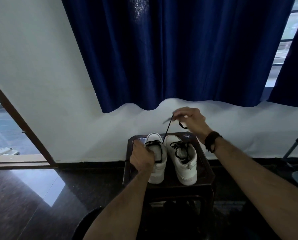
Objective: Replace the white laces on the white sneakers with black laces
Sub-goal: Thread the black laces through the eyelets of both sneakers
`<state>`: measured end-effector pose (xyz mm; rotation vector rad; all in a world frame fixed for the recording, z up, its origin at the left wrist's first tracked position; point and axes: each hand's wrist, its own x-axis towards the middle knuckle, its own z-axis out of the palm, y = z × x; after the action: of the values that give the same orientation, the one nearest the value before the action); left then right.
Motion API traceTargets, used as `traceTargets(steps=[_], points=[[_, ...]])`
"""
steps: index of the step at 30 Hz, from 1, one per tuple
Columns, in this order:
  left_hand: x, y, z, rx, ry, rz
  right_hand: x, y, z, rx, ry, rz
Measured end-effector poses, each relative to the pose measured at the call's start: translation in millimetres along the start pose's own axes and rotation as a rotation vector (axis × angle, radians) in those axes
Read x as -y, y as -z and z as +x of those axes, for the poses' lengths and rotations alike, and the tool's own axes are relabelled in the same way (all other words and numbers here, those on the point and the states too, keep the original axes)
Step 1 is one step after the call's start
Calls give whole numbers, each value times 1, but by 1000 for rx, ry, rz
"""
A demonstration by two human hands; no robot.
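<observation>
On the small counter [203,177] the right shoe [181,160] is sitting fully black-laced, while the left hand [142,157] is gripping the left shoe [157,168] and the right hand [190,119] is pinching its black lace [167,129] taut, upper eyelets apparently remaining.

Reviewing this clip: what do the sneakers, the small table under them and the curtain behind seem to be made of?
Left sneaker and right sneaker: smooth white leather or synthetic, matte, with no visible weave.
Small table: dark wood, probably lacquered, judging by its raised rim and slight sheen.
Curtain: dark blue woven fabric with a satin-like sheen, hanging in soft folds.
</observation>
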<state>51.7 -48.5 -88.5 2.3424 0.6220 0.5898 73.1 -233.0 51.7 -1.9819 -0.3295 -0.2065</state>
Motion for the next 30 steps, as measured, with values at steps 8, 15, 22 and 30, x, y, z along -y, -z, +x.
traceTargets(steps=[8,15,22,30], points=[[0,-7,3,-16,-64,61,-7,-10,-12,335,-280,-222],[5,-10,6,-16,-116,187,-17,-35,-17,406,86,-1088],[0,-8,5,74,-84,254,-20,6,-5,329,92,-421],[-3,-6,2,64,-64,212,-38,-16,-27,615,-250,392]])
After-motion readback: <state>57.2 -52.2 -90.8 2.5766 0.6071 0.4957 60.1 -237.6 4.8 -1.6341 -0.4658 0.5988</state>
